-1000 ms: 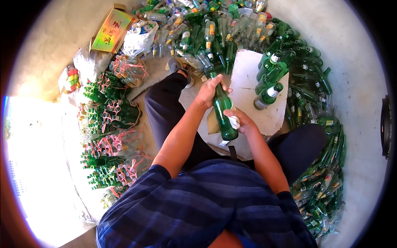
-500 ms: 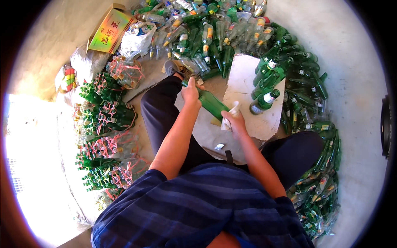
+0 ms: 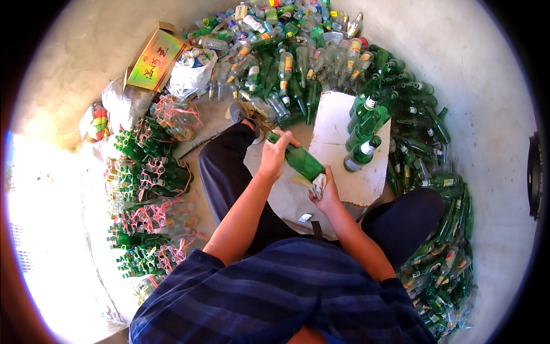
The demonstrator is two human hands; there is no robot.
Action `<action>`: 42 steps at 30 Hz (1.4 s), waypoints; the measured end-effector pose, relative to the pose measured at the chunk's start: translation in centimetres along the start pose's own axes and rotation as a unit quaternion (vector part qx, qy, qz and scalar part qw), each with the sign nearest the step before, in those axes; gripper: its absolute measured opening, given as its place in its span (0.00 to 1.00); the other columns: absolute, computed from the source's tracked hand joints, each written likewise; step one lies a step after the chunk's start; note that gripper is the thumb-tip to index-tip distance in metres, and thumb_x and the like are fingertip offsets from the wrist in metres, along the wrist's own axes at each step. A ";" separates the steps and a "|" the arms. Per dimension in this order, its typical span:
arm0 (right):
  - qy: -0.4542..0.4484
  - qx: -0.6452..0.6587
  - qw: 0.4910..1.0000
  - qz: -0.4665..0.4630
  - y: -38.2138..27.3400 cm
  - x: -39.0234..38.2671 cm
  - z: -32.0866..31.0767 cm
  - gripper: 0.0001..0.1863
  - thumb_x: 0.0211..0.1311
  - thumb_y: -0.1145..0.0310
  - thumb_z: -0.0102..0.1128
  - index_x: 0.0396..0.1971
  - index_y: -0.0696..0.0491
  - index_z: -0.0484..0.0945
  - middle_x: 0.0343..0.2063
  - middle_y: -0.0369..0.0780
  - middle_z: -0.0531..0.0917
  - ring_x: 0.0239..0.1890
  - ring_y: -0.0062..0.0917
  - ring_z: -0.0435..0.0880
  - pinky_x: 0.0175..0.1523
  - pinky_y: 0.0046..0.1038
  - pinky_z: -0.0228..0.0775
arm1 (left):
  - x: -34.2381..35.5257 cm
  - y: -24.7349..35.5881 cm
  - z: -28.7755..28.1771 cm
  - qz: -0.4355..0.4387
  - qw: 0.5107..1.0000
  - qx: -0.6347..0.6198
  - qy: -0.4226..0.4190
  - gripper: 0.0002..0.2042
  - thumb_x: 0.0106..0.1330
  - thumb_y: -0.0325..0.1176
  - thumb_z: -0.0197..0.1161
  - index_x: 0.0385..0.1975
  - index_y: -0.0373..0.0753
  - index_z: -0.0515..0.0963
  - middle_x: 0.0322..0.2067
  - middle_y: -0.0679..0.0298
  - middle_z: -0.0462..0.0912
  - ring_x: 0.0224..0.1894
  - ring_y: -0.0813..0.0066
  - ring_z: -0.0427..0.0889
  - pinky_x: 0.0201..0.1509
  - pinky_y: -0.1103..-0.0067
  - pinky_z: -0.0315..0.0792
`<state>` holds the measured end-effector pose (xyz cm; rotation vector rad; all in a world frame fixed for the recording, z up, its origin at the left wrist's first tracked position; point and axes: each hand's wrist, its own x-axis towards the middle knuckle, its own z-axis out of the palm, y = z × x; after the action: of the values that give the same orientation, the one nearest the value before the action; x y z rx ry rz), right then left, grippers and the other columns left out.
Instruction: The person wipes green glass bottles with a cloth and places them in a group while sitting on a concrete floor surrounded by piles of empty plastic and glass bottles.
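Note:
A green glass bottle (image 3: pixel 303 161) lies slantwise between my hands, its neck to the upper left and its base to the lower right. My left hand (image 3: pixel 277 151) is wrapped round the neck and shoulder. At the base, my right hand (image 3: pixel 325 195) is closed on a crumpled whitish cloth (image 3: pixel 318 184), which touches the bottle's bottom end. To the right, several green bottles stand upright on a white board (image 3: pixel 335 123); the nearest bottle (image 3: pixel 362 153) has a pale neck label.
Loose bottles (image 3: pixel 298 66) are heaped along the far wall and down the right side. Bundles of bottles (image 3: pixel 152 178) tied with pink string stand at the left. A yellow-green carton (image 3: pixel 156 60) and a white bag of cans (image 3: pixel 192 71) sit at the far left.
Both hands and the bottle have shifted slightly down and to the right in the picture. The right hand has turned, bringing the cloth under the bottle's base.

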<state>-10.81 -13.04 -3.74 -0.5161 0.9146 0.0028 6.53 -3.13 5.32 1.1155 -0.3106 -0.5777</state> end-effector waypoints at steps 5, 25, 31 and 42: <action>0.023 -0.024 0.999 0.011 0.2 0.2 -0.3 0.31 0.69 0.27 0.37 0.37 0.36 0.81 0.26 0.27 0.82 0.22 0.18 0.74 0.23 0.20 0.60 | -1.5 0.8 0.1 -0.020 0.994 0.005 -0.108 0.09 0.69 0.30 0.64 0.44 0.39 0.71 0.45 0.57 0.82 0.49 0.67 0.80 0.57 0.72 0.72; 0.069 -0.019 0.992 -0.109 1.3 -3.7 -0.1 0.15 0.69 0.56 0.59 0.34 0.54 0.80 0.24 0.35 0.79 0.26 0.25 0.79 0.31 0.33 0.71 | -7.2 15.2 7.0 0.120 0.945 0.252 -0.172 0.18 0.66 0.21 0.68 0.54 0.33 0.74 0.52 0.58 0.81 0.53 0.73 0.80 0.59 0.75 0.75; 0.049 -0.135 0.977 -0.158 2.2 -3.3 -0.6 0.15 0.68 0.60 0.58 0.37 0.58 0.81 0.26 0.39 0.82 0.28 0.26 0.81 0.36 0.34 0.72 | -7.4 20.1 16.1 0.196 0.929 0.167 -0.266 0.22 0.64 0.22 0.70 0.57 0.32 0.71 0.55 0.53 0.80 0.56 0.67 0.79 0.63 0.69 0.74; 0.075 -0.303 0.924 -0.220 1.0 -3.8 -0.5 0.16 0.64 0.58 0.59 0.32 0.59 0.80 0.25 0.45 0.83 0.29 0.34 0.81 0.39 0.37 0.72 | 2.8 9.6 30.3 0.091 0.834 0.396 -0.374 0.18 0.57 0.26 0.75 0.47 0.36 0.80 0.41 0.65 0.84 0.43 0.79 0.79 0.50 0.78 0.74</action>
<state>-13.75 -11.54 -1.54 -1.3104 0.9249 -0.1686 -3.98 -24.54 26.57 1.5846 -1.4296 -0.7214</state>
